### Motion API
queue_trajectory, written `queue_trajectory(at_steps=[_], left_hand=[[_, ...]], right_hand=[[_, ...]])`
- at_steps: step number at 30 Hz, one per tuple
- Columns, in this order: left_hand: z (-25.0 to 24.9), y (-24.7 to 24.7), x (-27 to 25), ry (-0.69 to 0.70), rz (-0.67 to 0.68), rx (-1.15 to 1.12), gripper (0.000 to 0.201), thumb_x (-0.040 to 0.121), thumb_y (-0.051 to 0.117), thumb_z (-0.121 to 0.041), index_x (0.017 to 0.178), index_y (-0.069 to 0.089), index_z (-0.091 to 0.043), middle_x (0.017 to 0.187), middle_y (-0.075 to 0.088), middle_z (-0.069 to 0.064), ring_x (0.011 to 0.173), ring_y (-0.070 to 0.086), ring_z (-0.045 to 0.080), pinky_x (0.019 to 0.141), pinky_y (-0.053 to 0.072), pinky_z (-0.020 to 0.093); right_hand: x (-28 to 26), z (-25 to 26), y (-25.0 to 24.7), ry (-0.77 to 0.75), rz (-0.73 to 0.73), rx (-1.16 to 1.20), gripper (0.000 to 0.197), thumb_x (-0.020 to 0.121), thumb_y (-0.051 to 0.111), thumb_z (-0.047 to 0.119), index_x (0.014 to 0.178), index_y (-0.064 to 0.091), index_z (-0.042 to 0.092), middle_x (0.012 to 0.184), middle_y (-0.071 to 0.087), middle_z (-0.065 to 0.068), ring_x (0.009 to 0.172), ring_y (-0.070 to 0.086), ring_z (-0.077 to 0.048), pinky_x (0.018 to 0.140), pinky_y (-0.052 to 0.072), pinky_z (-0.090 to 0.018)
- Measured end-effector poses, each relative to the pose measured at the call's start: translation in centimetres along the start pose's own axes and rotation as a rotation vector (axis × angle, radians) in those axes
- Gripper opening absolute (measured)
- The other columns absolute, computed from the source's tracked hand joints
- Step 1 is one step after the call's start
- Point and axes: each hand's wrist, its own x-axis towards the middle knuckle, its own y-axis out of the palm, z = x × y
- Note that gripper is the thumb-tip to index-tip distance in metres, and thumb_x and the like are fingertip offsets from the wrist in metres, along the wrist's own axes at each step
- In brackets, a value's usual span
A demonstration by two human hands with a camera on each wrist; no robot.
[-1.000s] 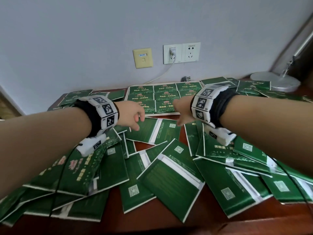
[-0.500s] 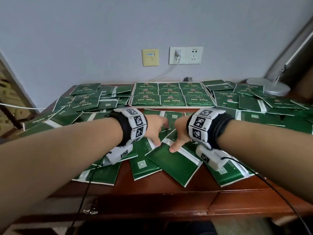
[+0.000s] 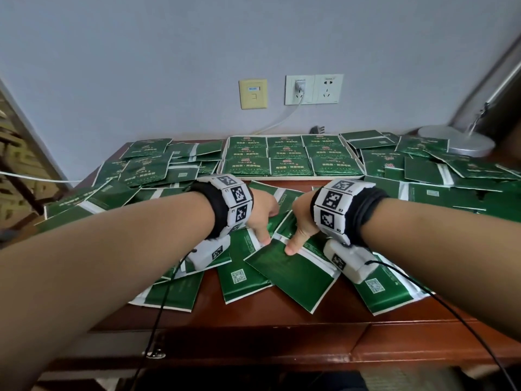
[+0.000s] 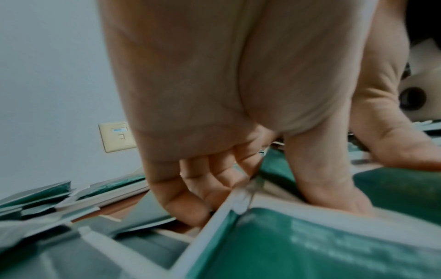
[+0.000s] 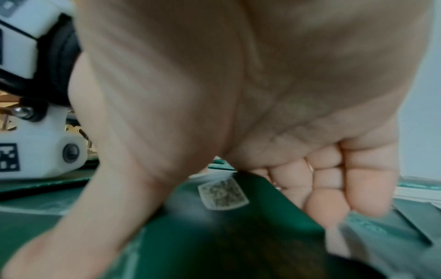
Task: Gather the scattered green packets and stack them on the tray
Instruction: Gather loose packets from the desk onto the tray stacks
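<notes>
My left hand (image 3: 260,214) and right hand (image 3: 303,221) pinch the far edge of one green packet (image 3: 293,273) near the front of the bench (image 3: 282,314). It looks thin, light and slippery, so I hold its white seam. Its long side runs diagonally toward the tray (image 3: 291,178).

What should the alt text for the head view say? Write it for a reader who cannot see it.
Both hands, left and right, grip a green packet at the near edge of a wooden table strewn with similar packets. At the back, a tray holds packets in neat rows, below wall sockets and beside a lamp base.
</notes>
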Motion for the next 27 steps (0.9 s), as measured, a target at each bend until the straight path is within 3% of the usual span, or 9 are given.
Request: queue_trajectory(at_steps=[3, 5, 7, 11, 13, 16, 19, 22, 27], left_hand=[[0.1, -0.5, -0.2, -0.04, -0.037, -0.03, 0.03, 0.085, 0.069, -0.033, 0.089, 0.054, -0.007, 0.078, 0.049, 0.002, 0.063, 0.044, 0.015, 0.057, 0.035, 0.026], [0.6, -1.0, -0.7, -0.098, -0.064, -0.085, 0.029, 0.086, 0.068, -0.03, 0.088, 0.056, -0.004, 0.068, 0.045, 0.0, 0.056, 0.039, 0.011, 0.05, 0.033, 0.022], [1.7, -1.4, -1.3, -0.164, -0.099, -0.187, 0.034, 0.086, 0.068, -0.025, 0.101, 0.06, 0.004, 0.065, 0.047, 0.001, 0.052, 0.042, 0.012, 0.047, 0.037, 0.018], [4.6, -1.9, -1.7, -0.38, -0.164, -0.561, 0.022, 0.083, 0.072, -0.011, 0.093, 0.056, -0.001, 0.071, 0.051, 0.009, 0.058, 0.057, 0.019, 0.057, 0.057, 0.027], [5.7, -1.9, -1.8, -0.444, -0.184, -0.688, 0.026, 0.084, 0.071, -0.011, 0.098, 0.054, 0.001, 0.082, 0.057, 0.012, 0.073, 0.068, 0.023, 0.07, 0.06, 0.032], [6.8, -1.5, -1.9, -0.492, -0.239, -0.853, 0.031, 0.085, 0.07, -0.009, 0.106, 0.052, 0.005, 0.089, 0.06, 0.016, 0.082, 0.07, 0.026, 0.08, 0.059, 0.038], [7.4, -1.1, -1.6, -0.52, -0.247, -0.924, 0.029, 0.083, 0.072, -0.012, 0.101, 0.054, 0.002, 0.079, 0.059, 0.014, 0.071, 0.067, 0.023, 0.083, 0.058, 0.038], [7.3, -0.8, -1.4, -0.524, -0.246, -0.972, 0.027, 0.083, 0.072, -0.011, 0.079, 0.045, -0.007, 0.072, 0.058, 0.011, 0.068, 0.063, 0.022, 0.088, 0.056, 0.038], [7.3, 0.0, -1.1, -0.484, -0.294, -1.02, 0.02, 0.083, 0.072, -0.006, 0.082, 0.052, -0.004, 0.09, 0.064, 0.015, 0.083, 0.069, 0.023, 0.085, 0.057, 0.036]], right_hand=[[-0.1, 0.1, -0.9, 0.004, -0.044, 0.0, 0.068, 0.075, 0.068, 0.061, 0.104, 0.06, 0.0, 0.075, 0.058, -0.002, 0.067, 0.051, -0.017, 0.063, 0.042, -0.025], [0.0, -0.3, -1.8, 0.021, -0.019, 0.051, 0.075, 0.071, 0.072, 0.059, 0.116, 0.06, 0.001, 0.097, 0.067, -0.004, 0.083, 0.059, -0.019, 0.079, 0.049, -0.028], [-0.1, -0.7, -2.7, 0.068, -0.022, 0.101, 0.078, 0.072, 0.077, 0.049, 0.131, 0.052, 0.005, 0.122, 0.062, -0.007, 0.107, 0.06, -0.025, 0.096, 0.047, -0.04], [-0.5, -1.0, -4.5, 0.092, -0.169, 0.116, 0.072, 0.079, 0.075, 0.03, 0.139, 0.045, 0.004, 0.133, 0.055, -0.011, 0.116, 0.056, -0.027, 0.099, 0.046, -0.041], [-0.4, -1.0, -5.1, 0.085, -0.226, 0.132, 0.069, 0.078, 0.076, 0.027, 0.137, 0.048, 0.005, 0.127, 0.059, -0.01, 0.11, 0.06, -0.026, 0.096, 0.049, -0.04], [-0.3, -1.1, -5.9, 0.088, -0.303, 0.235, 0.062, 0.076, 0.077, 0.021, 0.131, 0.054, 0.005, 0.097, 0.067, -0.008, 0.08, 0.064, -0.02, 0.077, 0.055, -0.032], [0.0, -1.2, -6.1, 0.074, -0.433, 0.366, 0.051, 0.077, 0.076, 0.02, 0.123, 0.059, 0.005, 0.097, 0.065, -0.005, 0.072, 0.058, -0.018, 0.058, 0.048, -0.023], [0.5, -1.2, -6.1, 0.054, -0.543, 0.513, 0.041, 0.079, 0.074, 0.022, 0.118, 0.063, 0.013, 0.107, 0.064, -0.001, 0.082, 0.056, -0.016, 0.071, 0.045, -0.022], [0.8, -0.9, -6.4, -0.005, -0.665, 0.439, 0.02, 0.082, 0.065, 0.01, 0.099, 0.066, 0.02, 0.101, 0.063, 0.001, 0.094, 0.06, -0.018, 0.078, 0.047, -0.024]])
